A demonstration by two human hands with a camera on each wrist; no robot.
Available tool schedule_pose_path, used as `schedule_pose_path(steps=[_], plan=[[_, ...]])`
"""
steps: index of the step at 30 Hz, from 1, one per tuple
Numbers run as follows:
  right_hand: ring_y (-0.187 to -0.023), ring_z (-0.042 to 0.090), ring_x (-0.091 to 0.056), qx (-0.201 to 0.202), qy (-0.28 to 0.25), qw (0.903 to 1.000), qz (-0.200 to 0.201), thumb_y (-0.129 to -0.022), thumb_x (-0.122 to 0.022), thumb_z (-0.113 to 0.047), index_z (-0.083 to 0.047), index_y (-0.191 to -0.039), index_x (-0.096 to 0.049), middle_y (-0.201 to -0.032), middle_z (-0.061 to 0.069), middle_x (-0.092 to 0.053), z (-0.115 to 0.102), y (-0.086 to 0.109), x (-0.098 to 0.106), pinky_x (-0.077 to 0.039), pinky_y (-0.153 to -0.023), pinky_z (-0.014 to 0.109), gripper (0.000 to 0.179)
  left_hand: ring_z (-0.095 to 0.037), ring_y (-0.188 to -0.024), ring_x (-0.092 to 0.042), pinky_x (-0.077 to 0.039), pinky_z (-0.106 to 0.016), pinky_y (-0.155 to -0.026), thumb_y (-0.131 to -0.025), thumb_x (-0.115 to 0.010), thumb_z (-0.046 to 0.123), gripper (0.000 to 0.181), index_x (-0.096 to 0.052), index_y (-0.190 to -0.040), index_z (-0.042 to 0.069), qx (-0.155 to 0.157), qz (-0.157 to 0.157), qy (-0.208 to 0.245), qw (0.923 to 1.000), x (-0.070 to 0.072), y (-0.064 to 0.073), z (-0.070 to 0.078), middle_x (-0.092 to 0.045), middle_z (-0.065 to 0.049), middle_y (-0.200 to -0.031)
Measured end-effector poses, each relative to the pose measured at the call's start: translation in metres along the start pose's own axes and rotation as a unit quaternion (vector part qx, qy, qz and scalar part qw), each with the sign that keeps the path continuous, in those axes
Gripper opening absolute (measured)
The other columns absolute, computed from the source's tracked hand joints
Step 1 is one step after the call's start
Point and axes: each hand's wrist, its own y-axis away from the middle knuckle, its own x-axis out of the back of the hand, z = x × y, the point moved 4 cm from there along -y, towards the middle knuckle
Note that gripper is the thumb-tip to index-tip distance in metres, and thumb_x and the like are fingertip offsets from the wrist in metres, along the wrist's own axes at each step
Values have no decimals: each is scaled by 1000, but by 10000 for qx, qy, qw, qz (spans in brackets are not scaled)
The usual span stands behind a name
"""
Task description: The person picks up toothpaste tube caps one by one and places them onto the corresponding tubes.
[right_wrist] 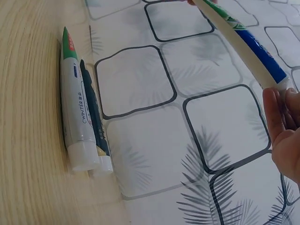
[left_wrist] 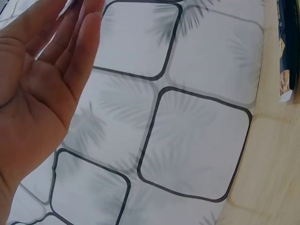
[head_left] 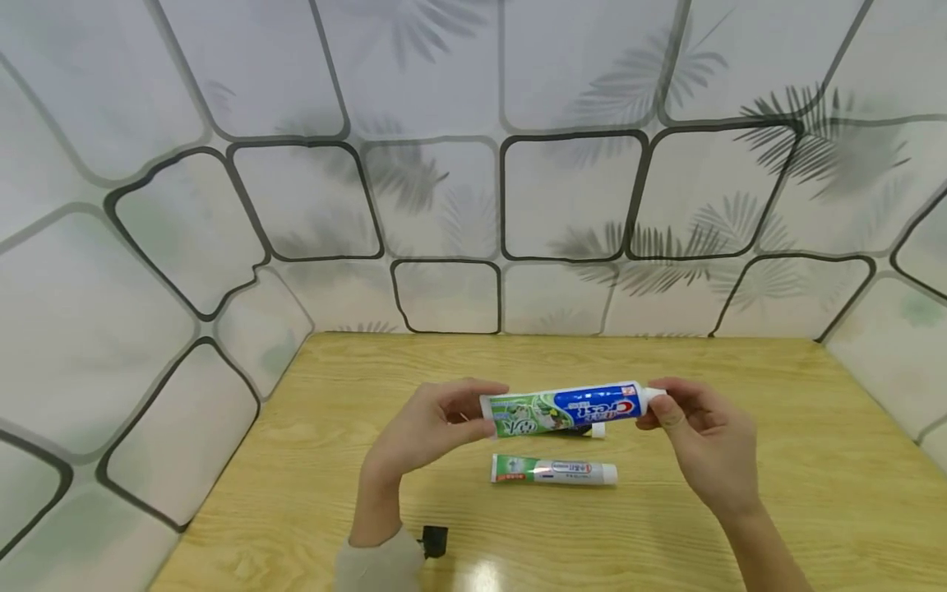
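A blue, green and white Crest toothpaste tube (head_left: 565, 409) is held up level above the table between both hands, its print upside down in the head view. My left hand (head_left: 436, 423) pinches the flat green end between thumb and fingers. At the other end, my right hand (head_left: 706, 444) grips the white cap with thumb and fingers. Below it on the table lies a silver and green toothpaste tube (head_left: 553, 470), cap to the right. Behind that is a dark tube (right_wrist: 96, 115) with a white cap, mostly hidden by the Crest tube in the head view.
The wooden table (head_left: 829, 493) meets pale walls (head_left: 444, 205) with dark rounded outlines and leaf prints at the back and sides. A small black object (head_left: 434, 541) shows beside the left sleeve (head_left: 379, 563).
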Motion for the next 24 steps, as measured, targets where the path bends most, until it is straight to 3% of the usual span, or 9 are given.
schedule_pose_path(steps=[3,9,13,15,19,22,24], plan=[[-69,12,-71,74,-469,9988,108,-90,-52,23,25,-104,-59,-88,6,-73,3,-1,3,-56,-66,21,15,-16,-84,-67,-55,-30,-72,-91,-71,8,41,-63,-132,9,17,265,442,9987,4,0,-2,-70,-8,-95],[-68,12,-71,129,-453,9979,445,-90,-53,22,24,-103,-59,-87,7,-73,5,-1,3,-56,-65,21,14,-13,-90,-69,-56,-29,-75,-90,-69,-3,43,-59,-131,-2,97,510,1473,9877,0,-5,-8,-69,-19,-108],[-65,12,-70,-79,-463,9984,306,-91,-52,22,25,-102,-58,-83,7,-72,8,0,2,-56,-62,22,13,-12,-91,-69,-56,-28,-76,-89,-70,-2,41,-60,-129,-6,142,768,1648,9832,-4,-9,-13,-69,-19,-108],[-64,12,-68,-302,-460,9984,152,-91,-52,21,24,-101,-59,-79,8,-71,10,0,1,-56,-61,22,12,-11,-88,-69,-55,-26,-73,-90,-71,1,40,-61,-128,-5,96,1008,1546,9828,-4,-11,-13,-71,-20,-107],[-62,10,-64,-1010,124,9948,5,-95,-56,10,15,-100,-63,-75,6,-67,15,1,2,-55,-56,23,10,-11,-85,-68,-51,-23,-67,-91,-70,3,39,-62,-128,-5,-108,1393,1447,9796,-2,-12,-13,-71,-23,-107],[-62,9,-62,-1766,375,9836,18,-98,-59,-2,9,-101,-66,-75,5,-65,21,2,4,-55,-55,24,13,-11,-80,-67,-46,-22,-61,-92,-69,3,38,-62,-128,-6,-358,1468,1361,9791,-3,-13,-11,-71,-25,-106],[-63,9,-61,-2280,222,9734,53,-99,-60,-9,3,-103,-67,-76,5,-64,27,3,5,-55,-56,24,14,-10,-76,-65,-43,-22,-58,-92,-68,2,37,-62,-128,-6,-549,1472,1242,9797,-4,-13,-10,-71,-25,-104]])
